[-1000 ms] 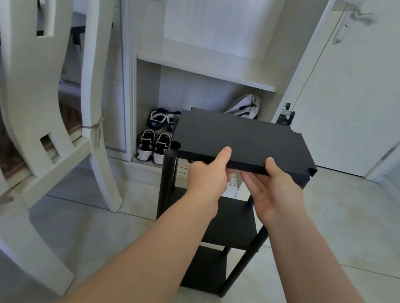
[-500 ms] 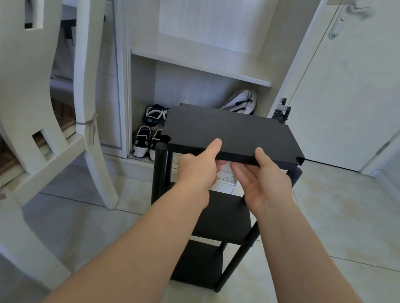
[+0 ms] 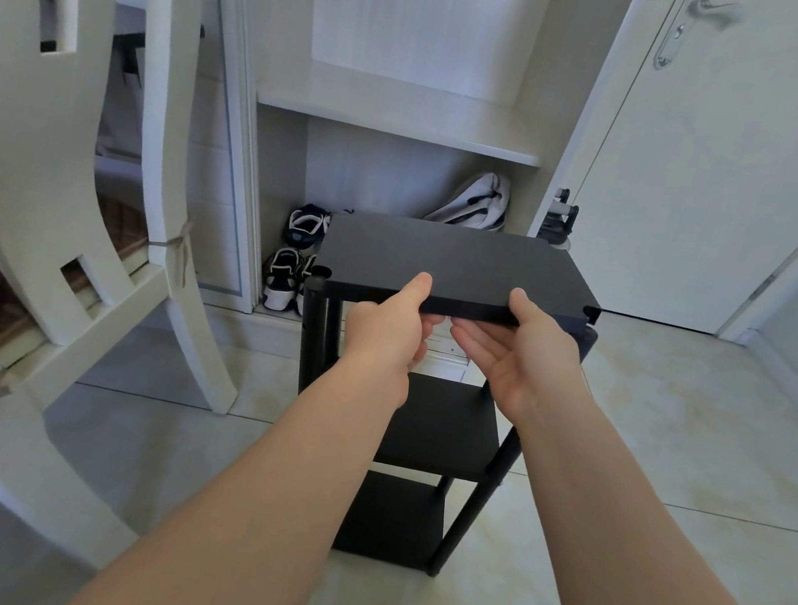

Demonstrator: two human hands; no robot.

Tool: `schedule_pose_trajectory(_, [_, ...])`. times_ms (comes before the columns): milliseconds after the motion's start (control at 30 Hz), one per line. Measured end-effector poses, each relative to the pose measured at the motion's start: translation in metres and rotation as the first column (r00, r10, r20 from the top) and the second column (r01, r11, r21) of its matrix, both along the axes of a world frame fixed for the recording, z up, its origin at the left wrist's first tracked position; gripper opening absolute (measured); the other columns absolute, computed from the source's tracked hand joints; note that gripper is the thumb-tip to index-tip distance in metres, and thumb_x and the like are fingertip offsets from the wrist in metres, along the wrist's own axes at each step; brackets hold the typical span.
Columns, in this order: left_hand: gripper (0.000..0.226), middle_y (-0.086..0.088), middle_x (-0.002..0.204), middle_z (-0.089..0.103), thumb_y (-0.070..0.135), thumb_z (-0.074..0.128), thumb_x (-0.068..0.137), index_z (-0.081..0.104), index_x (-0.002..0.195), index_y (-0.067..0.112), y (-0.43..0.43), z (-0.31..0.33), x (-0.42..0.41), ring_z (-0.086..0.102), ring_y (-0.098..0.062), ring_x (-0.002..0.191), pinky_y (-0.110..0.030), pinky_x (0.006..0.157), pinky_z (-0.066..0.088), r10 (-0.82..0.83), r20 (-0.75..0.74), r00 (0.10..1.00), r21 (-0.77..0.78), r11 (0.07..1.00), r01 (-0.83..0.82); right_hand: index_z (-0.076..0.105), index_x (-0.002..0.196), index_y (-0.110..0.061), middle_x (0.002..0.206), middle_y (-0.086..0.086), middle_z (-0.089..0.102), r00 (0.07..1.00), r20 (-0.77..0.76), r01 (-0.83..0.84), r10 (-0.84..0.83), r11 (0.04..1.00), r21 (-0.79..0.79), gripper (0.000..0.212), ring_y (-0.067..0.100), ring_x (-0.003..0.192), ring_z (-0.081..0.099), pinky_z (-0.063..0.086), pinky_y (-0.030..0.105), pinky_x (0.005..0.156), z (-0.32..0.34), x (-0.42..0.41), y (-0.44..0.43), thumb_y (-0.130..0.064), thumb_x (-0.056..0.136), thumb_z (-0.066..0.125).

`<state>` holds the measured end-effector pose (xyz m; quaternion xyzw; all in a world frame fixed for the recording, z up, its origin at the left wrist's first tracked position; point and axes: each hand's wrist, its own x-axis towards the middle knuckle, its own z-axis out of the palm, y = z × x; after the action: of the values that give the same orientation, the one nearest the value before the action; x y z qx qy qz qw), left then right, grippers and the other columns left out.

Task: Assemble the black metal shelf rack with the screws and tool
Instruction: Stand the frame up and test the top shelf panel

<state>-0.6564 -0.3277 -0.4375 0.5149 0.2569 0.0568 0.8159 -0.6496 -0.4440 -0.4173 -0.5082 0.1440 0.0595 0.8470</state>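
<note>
Black shelf panel (image 3: 449, 263), white chairs (image 3: 58, 179)

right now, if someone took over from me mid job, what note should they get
Hands: left grip and right grip both hold the front edge of the top shelf panel, thumbs on top, fingers under.
Panel is over the posts; front-left post top shows beside its corner, seating unclear.
Done: middle shelf and bottom shelf on the posts.
Left: seat and fasten the top. No screws or tool in view.

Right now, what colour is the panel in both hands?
Matte black; the panel shows best in the head view.
</note>
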Motion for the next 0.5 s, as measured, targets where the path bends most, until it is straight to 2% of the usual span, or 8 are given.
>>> schedule_pose_trajectory(100, [0.029, 0.002, 0.071, 0.073, 0.04, 0.07, 0.09, 0.065, 0.102, 0.015, 0.0009, 0.0007, 0.0012, 0.059, -0.009, 0.064, -0.025, 0.066, 0.053, 0.013, 0.016, 1.0, 0.006, 1.0, -0.013, 0.052, 0.129, -0.004, 0.1, 0.025, 0.073, 1.0, 0.004, -0.008, 0.008, 1.0, 0.028, 0.029, 0.032, 0.082, 0.077, 0.065, 0.039, 0.071, 0.0012, 0.0005, -0.0002, -0.02, 0.105, 0.056])
schedule_pose_trajectory(267, [0.031, 0.001, 0.077, 0.073, 0.04, 0.07, 0.089, 0.063, 0.105, 0.014, 0.0013, 0.0002, 0.0028, 0.057, -0.009, 0.061, -0.027, 0.069, 0.052, 0.038, 0.02, 0.999, 0.026, 0.999, -0.039, 0.052, 0.131, -0.005, 0.102, 0.024, 0.073, 1.0, 0.009, -0.01, 0.01, 1.0, 0.03, 0.03, 0.031, 0.083, 0.077, 0.065, 0.039, 0.074, 0.0004, 0.0009, 0.0021, -0.02, 0.106, 0.055])
schedule_pose_trajectory(500, [0.028, -0.001, 0.078, 0.074, 0.038, 0.068, 0.091, 0.064, 0.106, 0.015, 0.0044, 0.001, 0.0033, 0.061, -0.01, 0.064, -0.025, 0.064, 0.053, 0.047, 0.032, 0.998, 0.024, 0.999, -0.048, 0.051, 0.132, -0.005, 0.101, 0.024, 0.073, 1.0, 0.017, 0.002, -0.002, 0.999, 0.034, 0.031, 0.031, 0.083, 0.077, 0.065, 0.039, 0.072, -0.0006, 0.0004, 0.0067, -0.02, 0.105, 0.056])
